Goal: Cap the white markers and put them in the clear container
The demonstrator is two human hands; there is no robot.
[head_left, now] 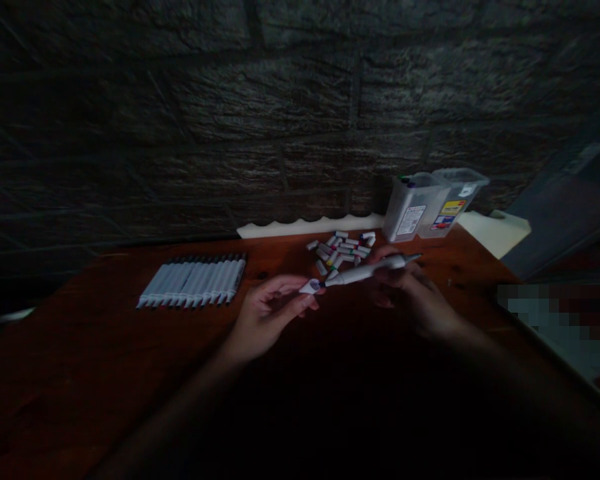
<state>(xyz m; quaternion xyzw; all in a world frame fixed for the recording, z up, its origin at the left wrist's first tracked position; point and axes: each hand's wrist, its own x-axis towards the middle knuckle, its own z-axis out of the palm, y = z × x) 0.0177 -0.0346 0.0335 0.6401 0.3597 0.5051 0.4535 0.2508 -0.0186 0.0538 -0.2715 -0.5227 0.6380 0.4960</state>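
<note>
Between finger and thumb, my left hand [275,308] pinches a small white marker cap [311,287], its hollow end turned to the right. My right hand [414,290] grips a white marker [363,273] by its barrel, and the marker's dark left tip is close beside the cap's opening; I cannot tell whether they touch. Behind the hands lies a loose pile of marker caps [347,248] with coloured ends. Off to the left, several uncapped white markers [193,282] lie side by side in a neat row.
Two clear plastic containers [405,210] with labels stand at the back right of the wooden table [105,360], one with a few dark and green items in it. A pale wavy-edged strip [305,227] runs along the foot of the stone-block wall [260,120]. The light is dim.
</note>
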